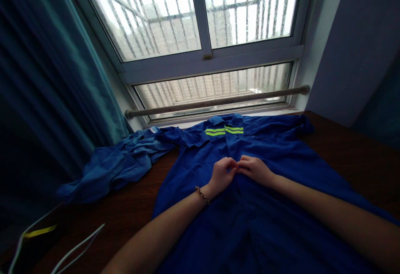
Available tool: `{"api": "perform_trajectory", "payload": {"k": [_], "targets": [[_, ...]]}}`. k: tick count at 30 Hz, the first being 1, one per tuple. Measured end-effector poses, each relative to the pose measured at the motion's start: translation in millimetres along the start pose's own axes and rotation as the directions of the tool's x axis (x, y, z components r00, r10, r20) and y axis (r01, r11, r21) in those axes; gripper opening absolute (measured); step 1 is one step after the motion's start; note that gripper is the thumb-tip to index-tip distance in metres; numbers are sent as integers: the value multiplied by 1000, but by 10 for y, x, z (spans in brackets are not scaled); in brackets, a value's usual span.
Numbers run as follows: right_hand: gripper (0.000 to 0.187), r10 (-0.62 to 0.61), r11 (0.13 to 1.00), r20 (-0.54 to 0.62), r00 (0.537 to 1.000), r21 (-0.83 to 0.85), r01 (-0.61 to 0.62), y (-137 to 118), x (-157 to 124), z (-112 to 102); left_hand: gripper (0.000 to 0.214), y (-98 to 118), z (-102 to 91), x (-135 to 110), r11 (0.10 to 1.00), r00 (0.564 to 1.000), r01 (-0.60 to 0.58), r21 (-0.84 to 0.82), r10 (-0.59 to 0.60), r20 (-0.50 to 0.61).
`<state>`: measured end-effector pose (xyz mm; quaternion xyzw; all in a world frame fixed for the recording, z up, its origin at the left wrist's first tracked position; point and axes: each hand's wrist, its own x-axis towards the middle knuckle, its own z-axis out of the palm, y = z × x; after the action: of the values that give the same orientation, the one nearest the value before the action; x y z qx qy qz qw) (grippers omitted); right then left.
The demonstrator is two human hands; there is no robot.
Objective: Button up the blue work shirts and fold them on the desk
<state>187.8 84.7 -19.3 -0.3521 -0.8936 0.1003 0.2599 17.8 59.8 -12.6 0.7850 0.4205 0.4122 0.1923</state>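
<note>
Garment (242,211) is laid out on the counter (353,157), directly under both grips and well past them on every side. It is placed front up, apparently so that the front seam can be reached by both hands at once.

Over that seam, the left grip (222,175) and the right grip (256,170) are brought together, their fingertips touching or nearly so. The left one is curled into a small loop; the right one is bunched, its fingers bent inward. Whether cloth or a fastener is pinched between the tips cannot be told. Both forearms are kept low and brought in from either side, probably so that the cloth is steadied. A bracelet (202,195) is worn behind the left grip.

Beyond the grips, the collar (226,120) and two bright strips (215,132) are set near the window (203,28), below the rail (218,102), so reach that way is limited. Left of the grips, a crumpled cloth (125,161) is met by the garment's sleeve; which is on top cannot be made out. Nearer than that cloth, white cords (81,240) are seen. Sideways room is offered by the wood showing right of the garment, while its near edge is cut off by the view.
</note>
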Motion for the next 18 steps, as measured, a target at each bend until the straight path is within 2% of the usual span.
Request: {"api": "perform_trajectory", "payload": {"k": [8,11,13,15,18], "targets": [[18,17,973,71,997,-231,0,-58,8,-26,12,30,12,-14,990,992,-123,71,120,45],[18,-9,960,105,994,-277,38,-55,-4,-18,15,70,20,-28,959,960,-259,115,242,143],[19,-49,959,125,991,-273,81,-46,-14,-9,19,101,21,-32,944,944,-296,147,266,197],[18,-68,962,120,990,-255,97,-36,-20,-1,18,127,16,-28,955,956,-249,164,215,198],[15,-59,972,87,994,-224,77,-29,-19,10,9,139,5,-1,990,989,-105,88,95,117]]}}
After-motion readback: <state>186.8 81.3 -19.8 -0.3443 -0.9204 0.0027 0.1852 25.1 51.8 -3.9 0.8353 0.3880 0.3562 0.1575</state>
